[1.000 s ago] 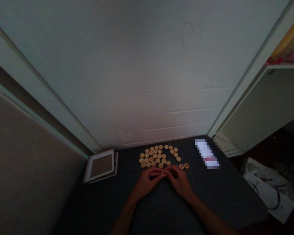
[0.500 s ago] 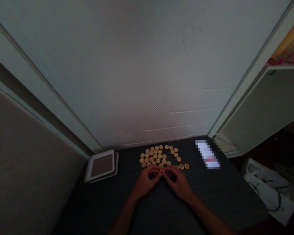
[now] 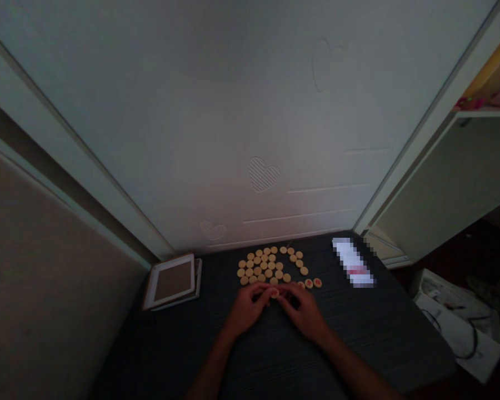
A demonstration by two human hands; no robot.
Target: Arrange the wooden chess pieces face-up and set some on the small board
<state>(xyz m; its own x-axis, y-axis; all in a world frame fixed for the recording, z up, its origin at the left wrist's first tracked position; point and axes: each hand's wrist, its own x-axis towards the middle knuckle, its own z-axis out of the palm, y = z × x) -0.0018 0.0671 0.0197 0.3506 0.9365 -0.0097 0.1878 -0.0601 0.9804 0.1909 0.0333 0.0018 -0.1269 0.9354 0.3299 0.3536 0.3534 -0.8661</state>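
Observation:
Several round pale wooden discs lie face down in a cluster on a dark table. A few discs with red marks sit in a row to the right of the cluster. My left hand and my right hand rest together just below the cluster, fingertips meeting. Between them they pinch one disc that shows a red mark. Both hands have curled fingers.
A white-framed tablet-like case lies at the table's left back corner. A blurred white packet lies at the right back. A white wall with heart shapes stands behind. White bags and cables lie on the floor to the right.
The hands have stayed in nearly the same place. The pinched disc has turned between the fingertips, so a red mark shows on it.

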